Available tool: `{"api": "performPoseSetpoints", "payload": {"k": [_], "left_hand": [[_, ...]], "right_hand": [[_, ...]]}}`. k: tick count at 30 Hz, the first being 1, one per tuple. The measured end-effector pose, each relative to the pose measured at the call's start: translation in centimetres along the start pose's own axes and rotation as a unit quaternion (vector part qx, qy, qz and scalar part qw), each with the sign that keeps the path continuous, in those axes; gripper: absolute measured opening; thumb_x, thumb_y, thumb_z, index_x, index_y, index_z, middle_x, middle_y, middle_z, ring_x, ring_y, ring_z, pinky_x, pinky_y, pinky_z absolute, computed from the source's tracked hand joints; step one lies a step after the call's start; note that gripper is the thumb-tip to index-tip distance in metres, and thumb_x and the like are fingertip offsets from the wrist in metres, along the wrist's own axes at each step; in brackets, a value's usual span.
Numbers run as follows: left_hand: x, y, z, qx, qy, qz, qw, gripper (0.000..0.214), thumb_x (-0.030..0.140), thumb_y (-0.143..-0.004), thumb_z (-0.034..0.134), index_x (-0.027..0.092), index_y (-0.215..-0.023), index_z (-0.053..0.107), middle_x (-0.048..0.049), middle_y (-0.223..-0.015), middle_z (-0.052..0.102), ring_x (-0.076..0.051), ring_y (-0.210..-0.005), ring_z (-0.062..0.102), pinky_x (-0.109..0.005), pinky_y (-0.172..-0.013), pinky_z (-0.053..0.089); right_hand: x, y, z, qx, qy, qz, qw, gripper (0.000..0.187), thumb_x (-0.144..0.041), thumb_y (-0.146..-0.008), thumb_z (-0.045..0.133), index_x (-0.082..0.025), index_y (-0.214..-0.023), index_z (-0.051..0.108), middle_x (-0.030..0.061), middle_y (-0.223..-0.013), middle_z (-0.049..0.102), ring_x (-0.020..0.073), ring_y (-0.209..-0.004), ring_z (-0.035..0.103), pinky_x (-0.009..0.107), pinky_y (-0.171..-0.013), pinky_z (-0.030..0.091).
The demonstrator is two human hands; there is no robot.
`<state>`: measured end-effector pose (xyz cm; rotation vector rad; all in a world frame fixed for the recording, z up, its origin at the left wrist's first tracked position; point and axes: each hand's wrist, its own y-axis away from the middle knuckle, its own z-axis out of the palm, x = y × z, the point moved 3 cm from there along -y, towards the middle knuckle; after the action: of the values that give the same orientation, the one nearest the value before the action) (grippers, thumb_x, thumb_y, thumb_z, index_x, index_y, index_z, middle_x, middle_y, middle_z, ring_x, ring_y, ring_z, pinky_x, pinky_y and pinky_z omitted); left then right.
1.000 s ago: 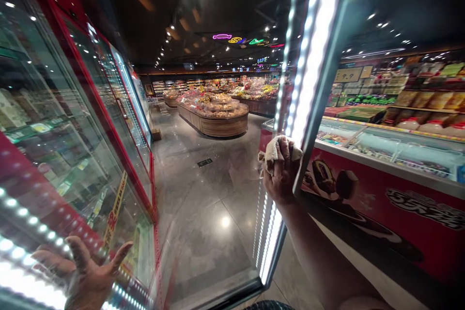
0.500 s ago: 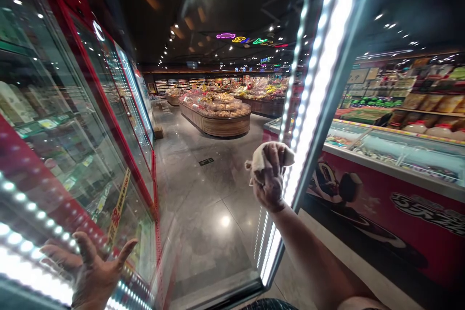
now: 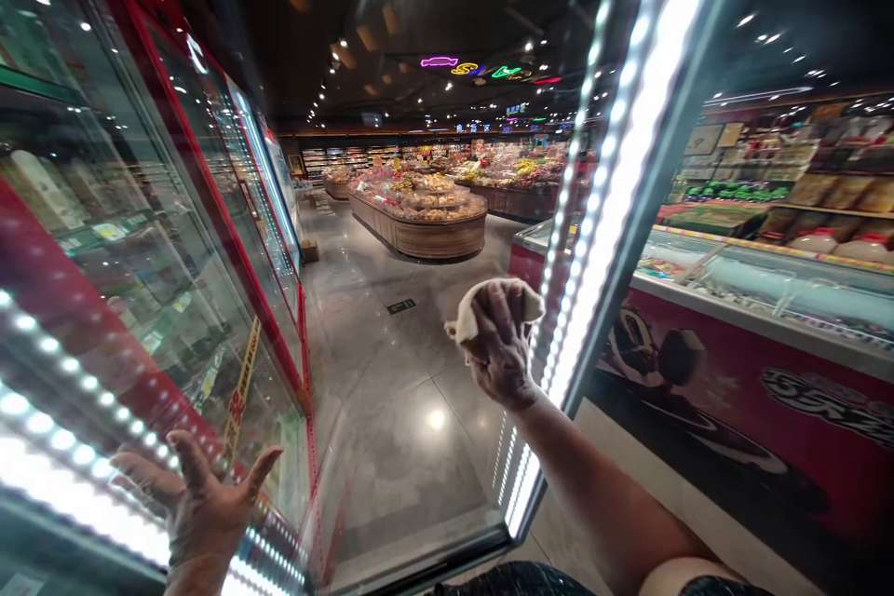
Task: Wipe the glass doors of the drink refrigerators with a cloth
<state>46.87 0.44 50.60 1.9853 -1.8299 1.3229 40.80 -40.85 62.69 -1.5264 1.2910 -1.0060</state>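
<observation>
In the middle of the head view my right hand (image 3: 501, 349) is closed on a pale cloth (image 3: 481, 298), which lies bunched under the fingers against the glass of a door (image 3: 412, 484). A bright LED strip (image 3: 629, 158) runs up the door's right side, just right of that hand. My left hand (image 3: 206, 498) is at the lower left with fingers spread, holding nothing. It is near another bright LED strip (image 3: 76, 475); whether it touches the glass there I cannot tell.
Red-framed glass cabinets (image 3: 272, 335) line the left. To the right stands a chest freezer (image 3: 754, 298) with a dark red front. Beyond the door, a wooden display island (image 3: 433, 237) piled with packaged goods stands on the grey floor (image 3: 363, 363).
My right hand and the cloth have moved left over the glass, away from the LED strip. My left hand appears slightly further right and higher, still spread. The view has shifted slightly.
</observation>
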Motion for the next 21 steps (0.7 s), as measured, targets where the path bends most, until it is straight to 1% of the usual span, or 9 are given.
{"api": "performPoseSetpoints", "payload": {"k": [2, 3, 6, 8, 11, 13, 15, 17, 21], "left_hand": [[0.0, 0.0, 0.0, 0.004, -0.002, -0.002, 1.000, 0.139, 0.089, -0.060, 0.064, 0.020, -0.165, 0.004, -0.0303, -0.166, 0.014, -0.065, -0.146, 0.018, -0.087, -0.105, 0.023], [0.0, 0.1, 0.0, 0.009, -0.005, -0.005, 1.000, 0.141, 0.089, -0.059, 0.065, 0.020, -0.165, 0.004, -0.0299, -0.166, 0.014, -0.064, -0.146, 0.019, -0.085, -0.105, 0.024], [0.3, 0.2, -0.1, 0.022, -0.008, -0.008, 1.000, 0.142, 0.089, -0.059, 0.066, 0.022, -0.165, 0.001, -0.0272, -0.167, 0.014, -0.060, -0.148, 0.021, -0.081, -0.107, 0.028], [0.6, 0.3, -0.2, 0.022, -0.003, 0.004, 1.000, 0.142, 0.090, -0.060, 0.065, 0.021, -0.165, 0.000, -0.0277, -0.167, 0.013, -0.058, -0.148, 0.023, -0.079, -0.108, 0.029], [1.0, 0.2, -0.4, 0.022, -0.004, 0.015, 1.000, 0.143, 0.089, -0.062, 0.065, 0.015, -0.165, -0.002, -0.0315, -0.166, 0.012, -0.057, -0.149, 0.021, -0.079, -0.109, 0.028], [1.0, 0.2, -0.4, 0.025, -0.003, 0.018, 1.000, 0.142, 0.086, -0.064, 0.066, 0.014, -0.165, -0.002, -0.0327, -0.166, 0.012, -0.056, -0.150, 0.020, -0.079, -0.110, 0.027], [0.9, 0.1, -0.4, 0.025, 0.000, 0.022, 0.999, 0.140, 0.084, -0.065, 0.068, 0.015, -0.165, -0.003, -0.0331, -0.166, 0.012, -0.056, -0.150, 0.020, -0.079, -0.110, 0.027], [0.6, 0.1, -0.3, 0.018, -0.001, 0.019, 1.000, 0.138, 0.083, -0.067, 0.068, 0.016, -0.165, -0.003, -0.0329, -0.166, 0.013, -0.056, -0.150, 0.022, -0.080, -0.109, 0.027], [-0.2, 0.2, 0.1, 0.006, -0.012, -0.007, 1.000, 0.140, 0.082, -0.066, 0.070, 0.017, -0.165, -0.005, -0.0338, -0.165, 0.012, -0.058, -0.148, 0.023, -0.079, -0.111, 0.026]], "right_hand": [[-0.1, 0.6, 0.0, -0.029, -0.003, -0.043, 0.999, 0.061, -0.026, -0.095, 0.059, -0.025, -0.155, 0.045, 0.0150, -0.163, 0.042, 0.0350, -0.151, 0.038, 0.053, -0.116, 0.041], [0.1, 0.6, 0.0, -0.026, -0.001, -0.048, 0.999, 0.062, -0.027, -0.095, 0.060, -0.025, -0.155, 0.044, 0.0153, -0.163, 0.041, 0.0350, -0.151, 0.038, 0.053, -0.117, 0.040], [0.9, -0.2, -0.1, 0.031, 0.011, 0.000, 0.999, 0.063, -0.030, -0.098, 0.057, -0.025, -0.158, 0.039, 0.0171, -0.162, 0.042, 0.0355, -0.150, 0.040, 0.056, -0.116, 0.039], [0.4, -0.9, 0.1, 0.058, 0.011, 0.046, 0.997, 0.064, -0.031, -0.099, 0.056, -0.026, -0.160, 0.036, 0.0171, -0.161, 0.043, 0.0356, -0.149, 0.041, 0.057, -0.115, 0.039], [-1.9, -0.8, 0.9, 0.019, -0.007, 0.048, 0.999, 0.065, -0.028, -0.098, 0.054, -0.025, -0.160, 0.035, 0.0165, -0.161, 0.043, 0.0356, -0.151, 0.038, 0.058, -0.116, 0.038], [-3.3, 0.0, 1.3, -0.026, -0.017, 0.001, 1.000, 0.066, -0.025, -0.096, 0.057, -0.025, -0.159, 0.037, 0.0155, -0.163, 0.041, 0.0354, -0.153, 0.034, 0.056, -0.118, 0.036], [-3.7, 0.7, 1.4, -0.048, -0.013, -0.039, 0.998, 0.068, -0.025, -0.093, 0.061, -0.026, -0.157, 0.041, 0.0139, -0.164, 0.040, 0.0354, -0.154, 0.032, 0.054, -0.120, 0.035], [-3.2, 0.8, 1.4, -0.044, -0.002, -0.044, 0.998, 0.068, -0.026, -0.091, 0.063, -0.027, -0.157, 0.042, 0.0128, -0.164, 0.040, 0.0354, -0.154, 0.032, 0.053, -0.120, 0.034], [-2.8, -0.3, 1.5, 0.001, 0.008, 0.023, 1.000, 0.070, -0.026, -0.094, 0.058, -0.026, -0.160, 0.035, 0.0151, -0.164, 0.039, 0.0361, -0.153, 0.033, 0.057, -0.118, 0.036]]}}
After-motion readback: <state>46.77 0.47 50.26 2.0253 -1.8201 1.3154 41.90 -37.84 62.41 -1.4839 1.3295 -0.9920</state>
